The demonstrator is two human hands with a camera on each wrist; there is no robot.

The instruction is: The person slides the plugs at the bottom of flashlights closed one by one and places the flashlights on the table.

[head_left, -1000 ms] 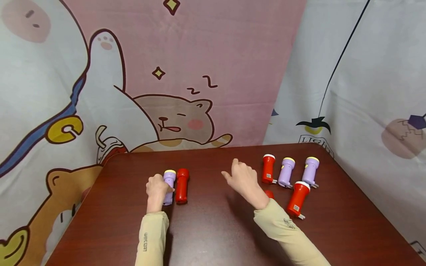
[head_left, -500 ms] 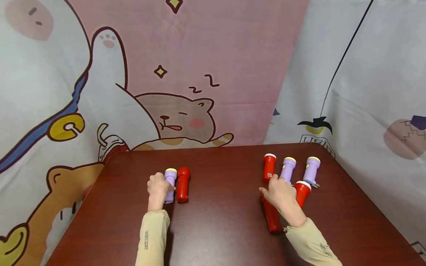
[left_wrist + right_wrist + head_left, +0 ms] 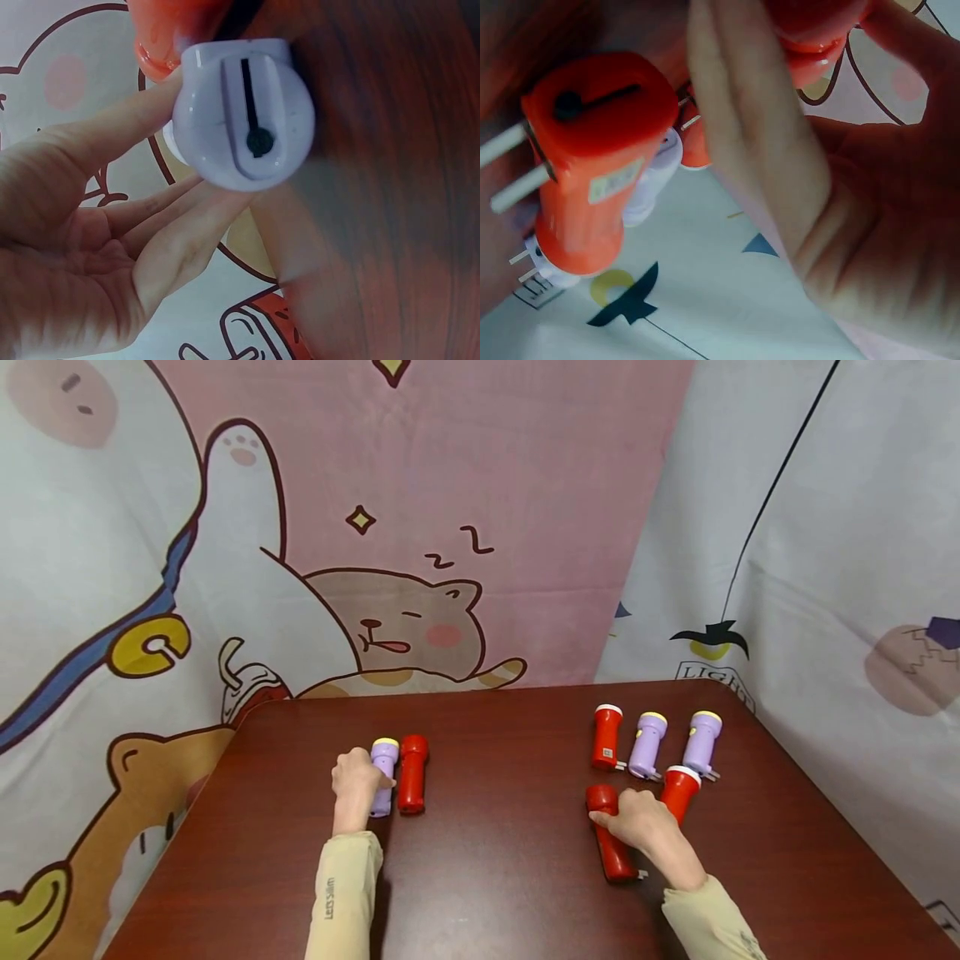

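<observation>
"How much is done?"
"Two, seemingly: at left, a purple flashlight [image 3: 385,758] is pinched by the left hand [image 3: 354,782] beside a red flashlight [image 3: 412,775]. At right, a third flashlight [image 3: 614,853] is gripped by the right hand [image 3: 649,824] (four others [image 3: 647,745] seemingly left)."

left of centre, a lilac flashlight [image 3: 384,758] gripped by the left hand [image 3: 356,783] points its yellow-rimmed head up the frame, its base slotted; lower right, a red flashlight [image 3: 615,853], prongs jutting near its base, tilts slightly leftward in the right hand [image 3: 647,823].
</observation>
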